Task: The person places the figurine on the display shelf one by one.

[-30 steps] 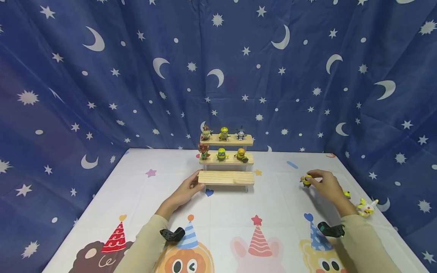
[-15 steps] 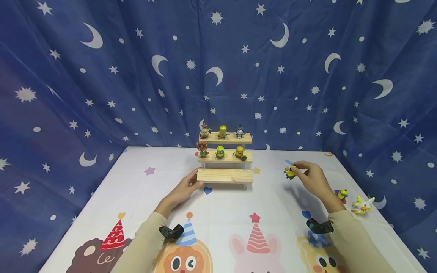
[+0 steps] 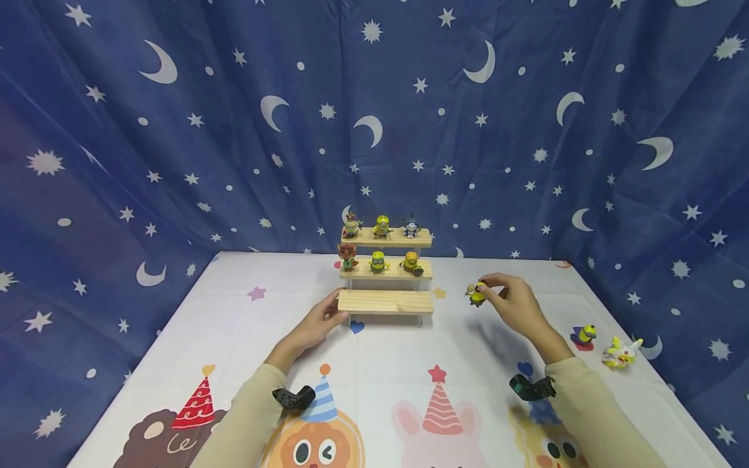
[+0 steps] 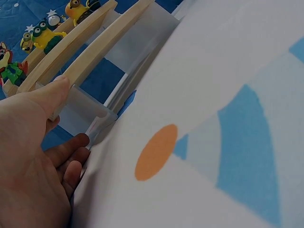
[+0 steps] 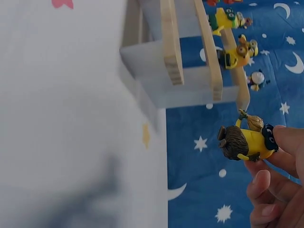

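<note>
The right hand (image 3: 516, 309) pinches a yellow toy (image 5: 254, 141) in the air — it has come nearer the shelf (image 3: 389, 275), so the carrying seems further along. The left hand (image 3: 314, 323) grips the bottom step's (image 3: 385, 301) left end.

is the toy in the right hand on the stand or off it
Off: the right hand grips the toy, and the head view shows a gap between it and the stand.

6 figurines (image 3: 378, 262) line the upper 2 shelves (image 3: 395, 275)
</note>
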{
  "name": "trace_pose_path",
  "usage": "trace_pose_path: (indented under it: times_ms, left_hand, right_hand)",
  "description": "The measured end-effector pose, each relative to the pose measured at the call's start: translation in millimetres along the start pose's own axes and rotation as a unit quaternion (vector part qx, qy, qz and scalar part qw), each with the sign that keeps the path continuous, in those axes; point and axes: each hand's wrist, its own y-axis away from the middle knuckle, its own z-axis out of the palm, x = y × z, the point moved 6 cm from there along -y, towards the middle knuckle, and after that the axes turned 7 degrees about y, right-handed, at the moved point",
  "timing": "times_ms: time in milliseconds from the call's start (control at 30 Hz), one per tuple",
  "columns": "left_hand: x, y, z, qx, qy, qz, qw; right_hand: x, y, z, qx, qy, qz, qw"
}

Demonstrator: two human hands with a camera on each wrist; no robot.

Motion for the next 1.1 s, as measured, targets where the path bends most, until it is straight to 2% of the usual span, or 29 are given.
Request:
trace_pose_path:
  times_ms: [367,633,1100]
  left_hand:
    - [-1.2,0.9,1.2,0.002,0.002,0.000,1.0000]
    - [-3.3,-0.1,1.4,0.001,-0.009,-0.001,1.0000]
    - [-2.9,-0.2,1.5,0.005,0.003,0.001,1.0000]
  right_hand:
    - [-22,1,19.1,-0.011,-0.018,-0.014,1.000]
    - [-40,1,30.9,-0.010,-0.032,-0.044,0.998]
    - [-75,-6,54.3,-0.045,-0.052,-0.050,0.996]
